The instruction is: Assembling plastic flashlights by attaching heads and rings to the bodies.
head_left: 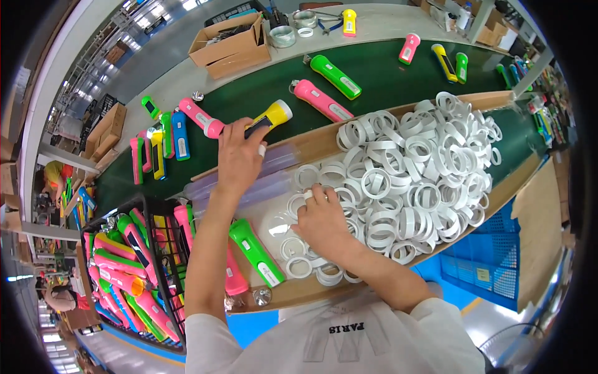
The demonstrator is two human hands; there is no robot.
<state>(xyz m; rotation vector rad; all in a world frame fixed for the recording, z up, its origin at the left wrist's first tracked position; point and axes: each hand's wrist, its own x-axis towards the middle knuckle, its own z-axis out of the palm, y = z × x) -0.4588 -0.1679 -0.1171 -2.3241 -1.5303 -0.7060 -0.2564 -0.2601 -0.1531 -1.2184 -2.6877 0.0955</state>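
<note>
My left hand point(240, 156) is closed around a yellow and black flashlight point(279, 113), its head pointing right over the green belt. A pink flashlight point(200, 117) lies just beyond that hand. My right hand point(324, 221) reaches into the left edge of a heap of white plastic rings point(398, 181), its fingers curled down. What its fingertips hold, if anything, is hidden. The rings lie in a shallow cardboard tray point(498, 100). At the tray's left end rest a green flashlight point(255, 249) and a pink flashlight point(233, 274), near clear plastic sheeting point(268, 171).
A black crate point(168, 274) full of colourful flashlights stands at left. More flashlights, including a green one point(335, 76) and a pink one point(321, 100), lie on the green belt point(380, 68). Beyond it are a cardboard box point(230, 47) and pliers point(330, 26). A blue crate point(486, 262) sits right.
</note>
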